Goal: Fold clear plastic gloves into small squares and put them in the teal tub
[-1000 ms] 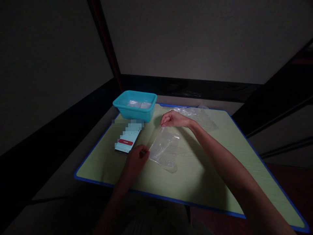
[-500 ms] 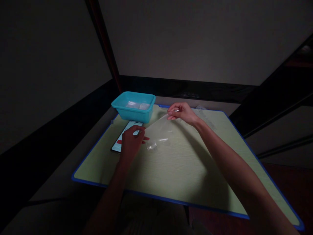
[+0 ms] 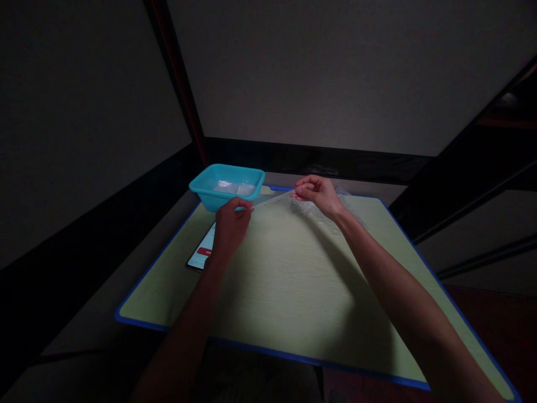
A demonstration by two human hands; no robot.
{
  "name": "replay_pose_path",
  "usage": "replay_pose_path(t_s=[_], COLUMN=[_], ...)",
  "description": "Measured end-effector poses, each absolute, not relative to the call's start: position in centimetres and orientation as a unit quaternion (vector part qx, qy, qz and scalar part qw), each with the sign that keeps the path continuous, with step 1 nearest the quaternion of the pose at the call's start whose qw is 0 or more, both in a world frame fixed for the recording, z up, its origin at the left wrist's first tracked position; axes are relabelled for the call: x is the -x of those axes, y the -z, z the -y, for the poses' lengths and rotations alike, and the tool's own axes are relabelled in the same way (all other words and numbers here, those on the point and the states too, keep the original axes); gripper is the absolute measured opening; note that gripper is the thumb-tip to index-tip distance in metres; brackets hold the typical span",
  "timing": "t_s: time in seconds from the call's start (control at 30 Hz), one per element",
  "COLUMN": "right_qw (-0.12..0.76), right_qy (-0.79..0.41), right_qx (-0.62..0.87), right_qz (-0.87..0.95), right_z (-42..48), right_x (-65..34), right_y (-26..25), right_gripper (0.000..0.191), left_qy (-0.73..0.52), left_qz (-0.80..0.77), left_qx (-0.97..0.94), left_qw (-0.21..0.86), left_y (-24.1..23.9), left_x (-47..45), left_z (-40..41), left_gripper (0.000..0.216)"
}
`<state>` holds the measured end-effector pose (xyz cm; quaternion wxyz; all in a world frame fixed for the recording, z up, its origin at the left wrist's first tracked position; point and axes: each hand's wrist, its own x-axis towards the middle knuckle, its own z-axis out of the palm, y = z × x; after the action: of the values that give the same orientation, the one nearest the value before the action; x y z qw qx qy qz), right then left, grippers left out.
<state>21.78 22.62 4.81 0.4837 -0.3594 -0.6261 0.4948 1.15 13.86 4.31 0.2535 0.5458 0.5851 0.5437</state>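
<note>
Our left hand (image 3: 230, 225) pinches left end of clear plastic bag (image 3: 272, 199), fingers closed on it, above phone (image 3: 202, 253). Our right hand (image 3: 316, 193) pinches other end. Bag stretched between hands, lifted over green table (image 3: 289, 291). Behind: teal tub (image 3: 226, 191), more plastic (image 3: 312, 211).

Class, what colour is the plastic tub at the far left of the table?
The tub is turquoise, seen best in the head view, just beyond the left hand.

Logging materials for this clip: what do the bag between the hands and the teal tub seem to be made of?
Bag: thin clear plastic film, glossy, seen nearly edge-on, pinched between left hand and right hand. Teal tub: likely rigid moulded plastic, smooth, uniformly coloured, with a rolled rim.
</note>
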Motion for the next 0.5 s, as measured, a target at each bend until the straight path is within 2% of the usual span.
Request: replay_pose_path(t_s=[0.27, 0.5], right_qw=[0.528, 0.506], right_qy=[-0.456, -0.439], right_qx=[0.345, 0.369], right_qz=[0.629, 0.644], right_z=[-21.4, -16.2], right_x=[-22.7, -24.4], right_y=[-5.0, -2.3], right_gripper=[0.032, 0.028], left_qy=[-0.546, -0.510], left_qz=[-0.541, -0.515], left_qx=[-0.566, -0.601], left_qw=[0.298, 0.335], left_y=[-4.5, -1.4], left_x=[-1.4, -1.4], left_z=[-13.2, -10.4], left_gripper=[0.002, 0.005])
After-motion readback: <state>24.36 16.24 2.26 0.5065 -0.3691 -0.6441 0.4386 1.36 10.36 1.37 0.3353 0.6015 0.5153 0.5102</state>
